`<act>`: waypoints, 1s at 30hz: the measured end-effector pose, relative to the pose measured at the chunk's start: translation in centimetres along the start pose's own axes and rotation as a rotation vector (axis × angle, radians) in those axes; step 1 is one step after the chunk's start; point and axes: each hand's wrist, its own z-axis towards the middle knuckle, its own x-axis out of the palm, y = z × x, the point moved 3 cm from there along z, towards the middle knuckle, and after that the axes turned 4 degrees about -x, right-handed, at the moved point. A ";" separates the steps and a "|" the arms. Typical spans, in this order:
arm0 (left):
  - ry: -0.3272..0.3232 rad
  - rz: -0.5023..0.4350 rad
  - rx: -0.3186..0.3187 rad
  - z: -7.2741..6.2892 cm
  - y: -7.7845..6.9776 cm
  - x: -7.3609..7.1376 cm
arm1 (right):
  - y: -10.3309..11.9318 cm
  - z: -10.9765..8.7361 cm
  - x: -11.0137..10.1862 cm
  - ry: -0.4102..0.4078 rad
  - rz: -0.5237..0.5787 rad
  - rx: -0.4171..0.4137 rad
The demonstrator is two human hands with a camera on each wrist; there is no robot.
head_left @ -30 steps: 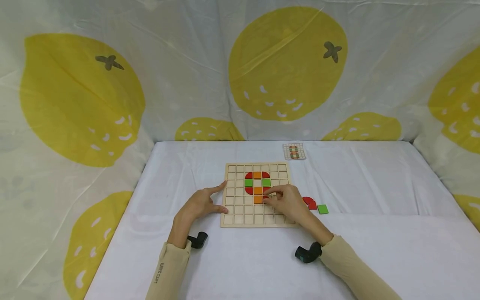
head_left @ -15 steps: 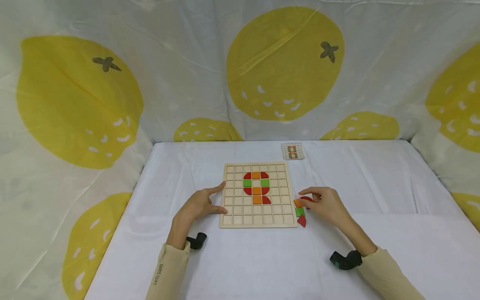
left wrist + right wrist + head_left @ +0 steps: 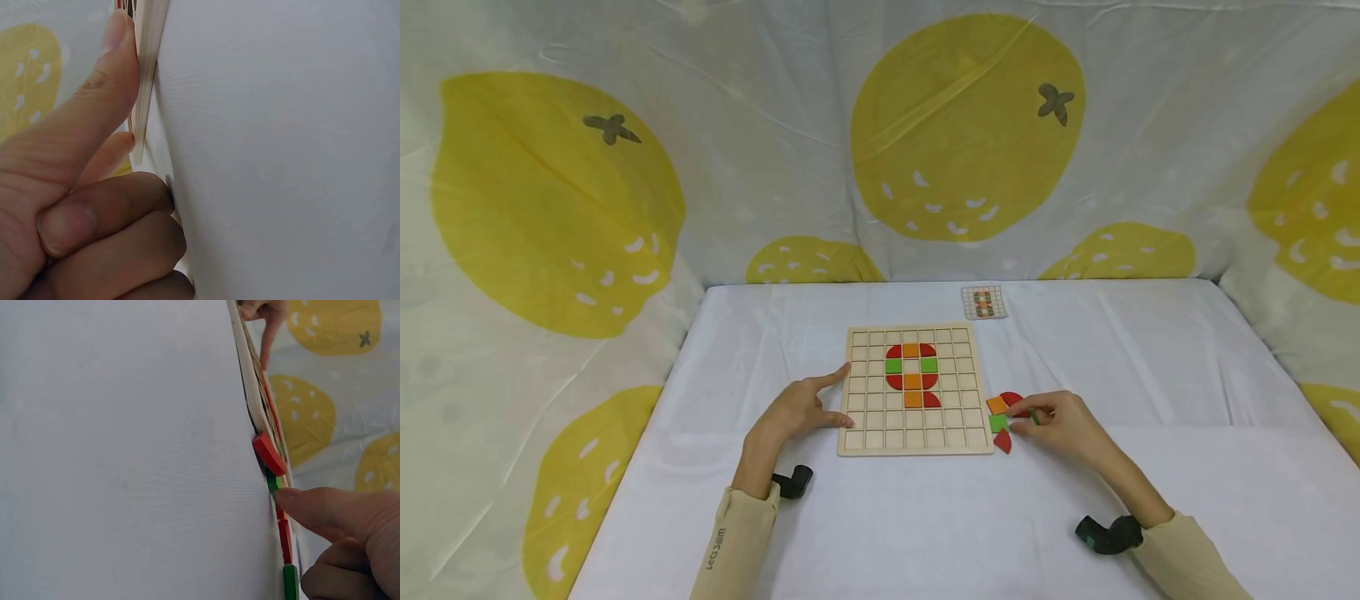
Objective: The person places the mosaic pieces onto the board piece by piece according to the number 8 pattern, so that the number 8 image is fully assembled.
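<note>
A wooden grid board (image 3: 872,433) lies on the table, with red, orange and green pieces set in its cells. My left hand (image 3: 801,408) rests thumb and index finger against the board's left edge; in the left wrist view its other fingers are curled. Right of the board, my right hand (image 3: 1063,423) has its thumb and index fingertips at the side of a green square (image 3: 997,423). An orange square (image 3: 996,405) and a red rounded piece (image 3: 1003,442) lie beside that square. In the right wrist view, the thumb (image 3: 300,500) touches the row of pieces.
Behind the board lies a small card (image 3: 983,302) printed with a coloured grid pattern. Another red piece (image 3: 1012,398) lies near my right fingers, and a further green piece (image 3: 290,581) shows low in the right wrist view. A lemon-print cloth (image 3: 775,150) hangs behind the white table.
My right hand has moved from the board to the loose pieces at its right, then slightly down from the orange square to the green one. A red piece shows uncovered beside the lower orange square.
</note>
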 end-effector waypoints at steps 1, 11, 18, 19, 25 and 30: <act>0.001 -0.001 0.000 0.0 0.0 0.0 | 0.0 0.0 0.1 0.010 0.006 -0.002; 0.004 0.000 0.006 0.1 0.0 0.1 | -0.2 0.0 0.3 0.074 0.015 -0.019; 0.011 -0.002 -0.006 0.0 0.1 0.0 | -0.3 -0.1 0.3 0.117 0.057 -0.038; 0.013 -0.001 -0.006 0.1 0.1 0.0 | -0.3 -0.1 0.3 0.121 0.061 -0.042; 0.014 0.004 -0.004 0.1 0.0 0.0 | -0.5 0.0 0.5 0.132 0.066 -0.061; 0.015 -0.002 -0.002 0.0 0.0 -0.1 | -0.5 0.1 0.6 0.084 0.020 -0.052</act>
